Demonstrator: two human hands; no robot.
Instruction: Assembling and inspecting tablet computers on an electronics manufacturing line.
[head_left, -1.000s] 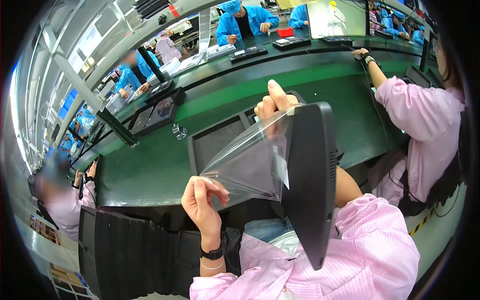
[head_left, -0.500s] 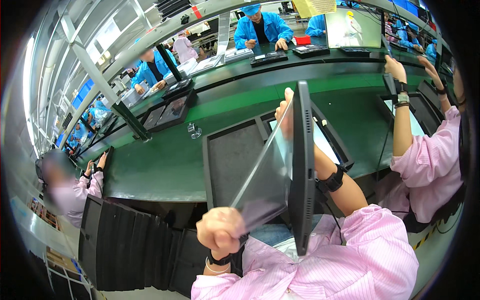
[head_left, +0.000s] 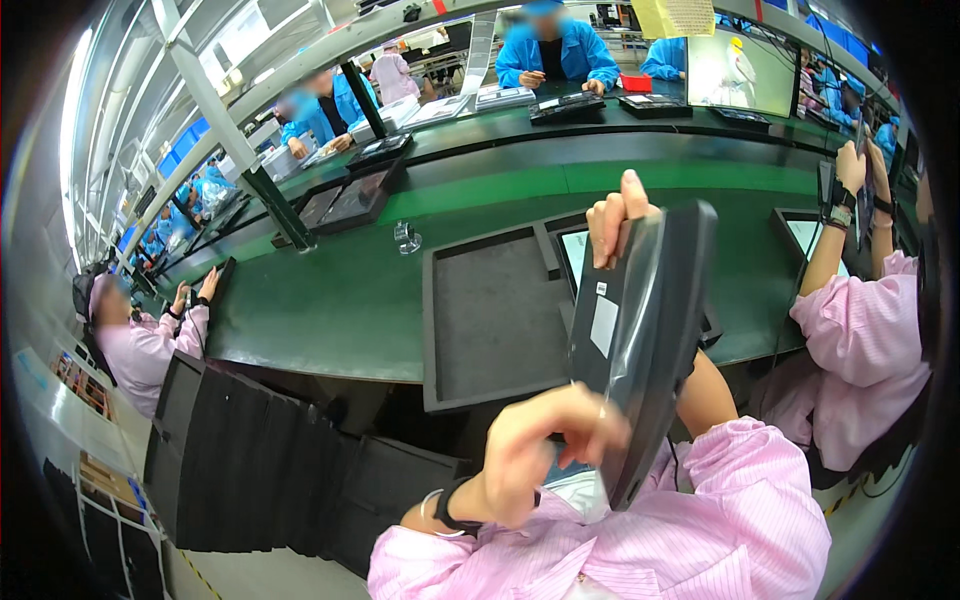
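A flat black tablet (head_left: 668,300) is held up on edge in front of me, with slots and ports along its narrow side. Pale labels (head_left: 604,325) show on its face. Clear film (head_left: 641,290) lies along that face, catching the light. My right hand (head_left: 618,222) grips the tablet's far end, fingers curled over its edge, one fingertip pointing up. My left hand (head_left: 550,440) is at the near end with bent, closed fingers at the film's lower part; its fingertips are blurred against the tablet.
A black foam tray (head_left: 490,315) lies on the green bench (head_left: 320,310), and a small clear tape-like roll (head_left: 406,238) sits left of it. Black trays (head_left: 250,465) are stacked at lower left. Co-workers in pink (head_left: 860,350) sit on both sides; others in blue are across.
The tablet has tilted, so its labelled face shows. My left hand has moved right and up to the tablet, and the film, stretched away before, now lies close to the face.
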